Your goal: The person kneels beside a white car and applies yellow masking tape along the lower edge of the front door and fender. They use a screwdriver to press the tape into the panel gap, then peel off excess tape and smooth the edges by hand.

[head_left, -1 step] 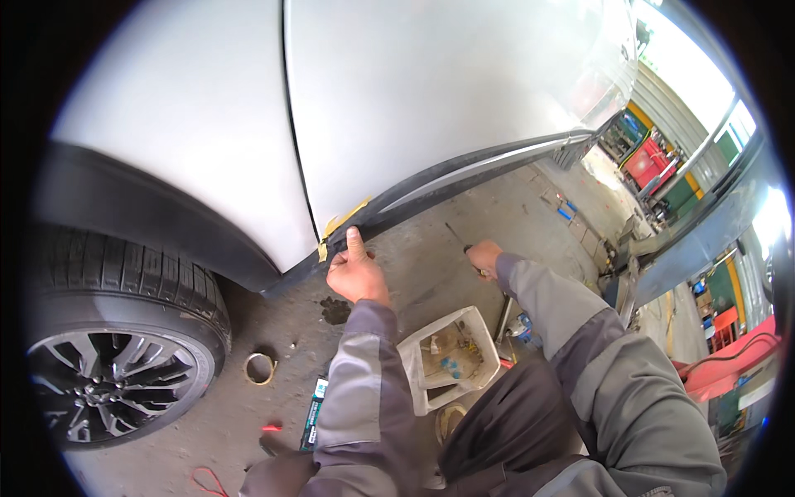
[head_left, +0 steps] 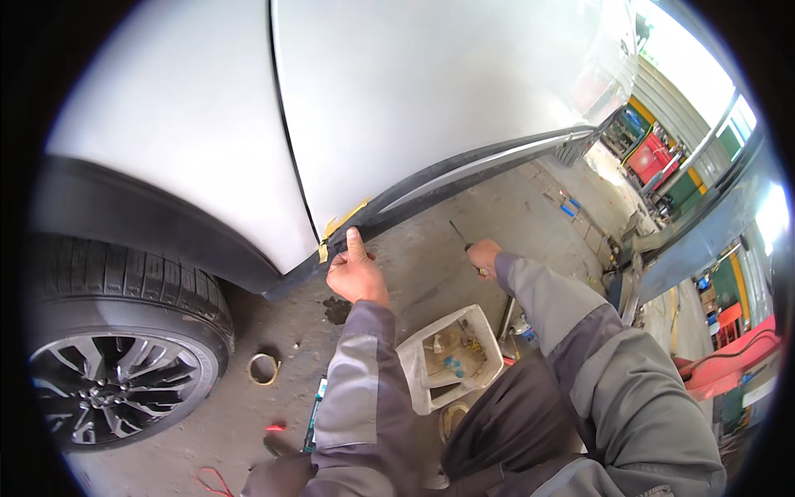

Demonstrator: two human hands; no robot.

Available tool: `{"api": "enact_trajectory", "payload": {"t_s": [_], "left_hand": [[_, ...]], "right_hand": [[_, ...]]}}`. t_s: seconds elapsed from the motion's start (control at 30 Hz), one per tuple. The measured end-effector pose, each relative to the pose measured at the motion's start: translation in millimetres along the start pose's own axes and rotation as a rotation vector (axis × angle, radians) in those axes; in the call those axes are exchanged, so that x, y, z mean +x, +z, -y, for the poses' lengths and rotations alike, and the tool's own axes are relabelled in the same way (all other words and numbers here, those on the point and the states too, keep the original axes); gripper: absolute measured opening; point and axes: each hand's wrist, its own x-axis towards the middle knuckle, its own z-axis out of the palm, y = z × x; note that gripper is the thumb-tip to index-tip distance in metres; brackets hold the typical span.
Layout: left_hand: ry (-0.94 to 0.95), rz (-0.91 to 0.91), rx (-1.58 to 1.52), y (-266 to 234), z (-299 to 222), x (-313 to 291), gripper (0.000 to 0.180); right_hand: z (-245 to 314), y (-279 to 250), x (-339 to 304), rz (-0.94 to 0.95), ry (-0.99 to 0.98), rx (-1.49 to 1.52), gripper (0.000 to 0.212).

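Observation:
My left hand [head_left: 358, 275] is closed at the lower edge of a white car door [head_left: 431, 91]. Its thumb presses on the black trim strip [head_left: 338, 241], with the fingers curled below. Yellow masking tape [head_left: 346, 217] runs along the door edge just above the thumb, and a short piece hangs by the door seam. Off to the right, my right hand [head_left: 484, 258] is wrapped round a screwdriver [head_left: 459, 233]. Its thin dark shaft points up and left, apart from the car; most of the handle is hidden in the fist.
A wheel [head_left: 124, 364] stands at the left. On the floor lie a tape roll [head_left: 263, 369] and blue-handled tools [head_left: 568, 205]. A white plastic bin [head_left: 414, 373] with small parts sits by my knee. A grey post [head_left: 687, 240] and red equipment [head_left: 733, 352] stand at the right.
The whole view has shifted slightly, with the wheel a little lower. Both hands keep their places and grips.

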Motion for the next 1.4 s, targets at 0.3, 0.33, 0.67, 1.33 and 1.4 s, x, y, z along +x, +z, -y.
{"api": "enact_trajectory", "payload": {"t_s": [0.3, 0.33, 0.67, 1.33, 1.4], "left_hand": [[0.008, 0.086, 0.172, -14, -7, 11, 0.052], [0.002, 0.088, 0.175, -13, -7, 11, 0.054], [-0.032, 0.1, 0.175, -11, -10, 4, 0.058], [0.028, 1.296, 1.696, -166, -174, -48, 0.057], [0.077, 1.482, 1.823, -172, -182, -51, 0.055]], "right_hand": [[79, -12, -10, -0.283, -0.386, -0.513, 0.03], [110, -17, -23, -0.399, -0.291, 0.083, 0.035], [235, -33, -124, -0.419, -0.501, 0.751, 0.051], [283, 35, -110, -0.524, -0.468, 1.607, 0.028], [290, 38, -109, -0.603, -0.492, 1.714, 0.031]]}}
